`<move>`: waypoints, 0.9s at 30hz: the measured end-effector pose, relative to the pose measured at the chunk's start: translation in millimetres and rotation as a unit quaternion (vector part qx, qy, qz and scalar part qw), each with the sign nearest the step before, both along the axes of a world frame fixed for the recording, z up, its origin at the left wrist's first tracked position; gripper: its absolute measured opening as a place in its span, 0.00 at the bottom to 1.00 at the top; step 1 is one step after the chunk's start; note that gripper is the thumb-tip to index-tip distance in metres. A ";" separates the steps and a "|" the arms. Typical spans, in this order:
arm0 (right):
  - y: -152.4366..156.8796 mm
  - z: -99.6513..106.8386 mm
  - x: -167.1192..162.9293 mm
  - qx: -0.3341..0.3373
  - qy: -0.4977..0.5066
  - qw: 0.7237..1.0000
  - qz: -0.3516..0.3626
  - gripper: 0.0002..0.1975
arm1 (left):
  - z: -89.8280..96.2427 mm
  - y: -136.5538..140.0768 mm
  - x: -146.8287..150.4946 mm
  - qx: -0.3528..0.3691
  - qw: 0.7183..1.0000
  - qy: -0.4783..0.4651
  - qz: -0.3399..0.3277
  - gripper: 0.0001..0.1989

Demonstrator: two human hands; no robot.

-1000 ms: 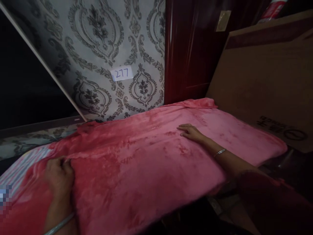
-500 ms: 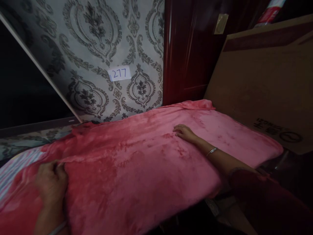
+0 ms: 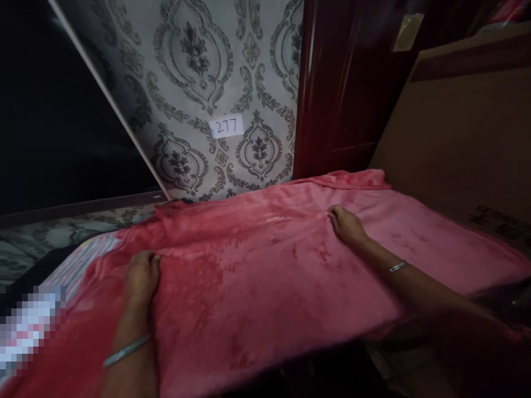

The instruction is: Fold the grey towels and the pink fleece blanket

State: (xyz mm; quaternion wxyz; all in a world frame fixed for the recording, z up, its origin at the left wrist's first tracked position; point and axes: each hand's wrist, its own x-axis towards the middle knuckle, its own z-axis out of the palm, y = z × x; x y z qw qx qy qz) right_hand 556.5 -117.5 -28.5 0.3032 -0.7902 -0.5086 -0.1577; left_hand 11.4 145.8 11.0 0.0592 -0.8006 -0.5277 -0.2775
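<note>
A pink-red plush blanket (image 3: 265,298) lies spread over a long raised surface. On its left part my left hand (image 3: 141,276) is closed, pinching a bit of the fabric; a crease runs from its fingers toward the right. Farther back, right of the middle, my right hand (image 3: 347,225) grips the blanket between thumb and fingers, and folds fan out from that pinch. Past the blanket's left edge shows a striped cloth (image 3: 89,265) in white, blue and pink.
Behind stands a patterned wall with a paper label (image 3: 227,126) reading 277. A dark red door panel (image 3: 336,83) is beside it. To the right leans a large cardboard box (image 3: 468,127). A dark flat screen-like panel (image 3: 70,121) fills the upper left.
The view has swung left. My left hand has moved away from me and to the right along the blanket. My right hand's fingers, loosely resting before, have closed on the fabric and raised folds.
</note>
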 end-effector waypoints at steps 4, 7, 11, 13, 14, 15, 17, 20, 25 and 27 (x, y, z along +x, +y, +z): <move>-15.1 5.9 3.2 -0.041 -0.047 0.998 0.019 0.11 | -3.4 -4.3 7.0 -0.050 0.996 0.080 0.002 0.16; -27.0 7.3 2.4 -0.053 -0.064 0.995 0.051 0.13 | -0.3 -8.4 11.9 -0.070 0.992 0.095 0.054 0.16; -43.4 10.7 0.4 -0.058 -0.110 0.986 0.108 0.15 | 17.0 -19.4 7.1 -0.050 0.990 0.078 0.105 0.19; -51.5 15.8 0.4 -0.060 -0.135 0.982 0.118 0.17 | 30.3 -28.7 0.2 -0.024 0.991 0.079 0.106 0.19; -55.5 19.3 0.6 -0.056 -0.143 0.981 0.116 0.19 | 37.5 -34.4 -3.5 -0.012 0.991 0.083 0.105 0.19; -59.5 23.5 0.6 -0.046 -0.146 0.982 0.111 0.20 | 44.9 -40.6 -7.2 0.000 0.990 0.089 0.107 0.19; -68.2 33.8 0.3 -0.013 -0.150 0.984 0.096 0.22 | 60.1 -54.3 -13.9 0.029 0.987 0.105 0.117 0.20; -83.8 54.7 -1.1 0.050 -0.158 0.984 0.068 0.26 | 85.0 -76.4 -23.4 0.090 0.980 0.121 0.126 0.19; -117.4 110.6 7.2 0.130 -0.192 0.973 -0.021 0.33 | 141.8 -114.6 -37.3 0.199 0.964 0.128 0.119 0.19; -131.9 135.6 19.7 0.146 -0.201 0.967 -0.063 0.33 | 170.1 -130.8 -39.7 0.230 0.957 0.119 0.129 0.21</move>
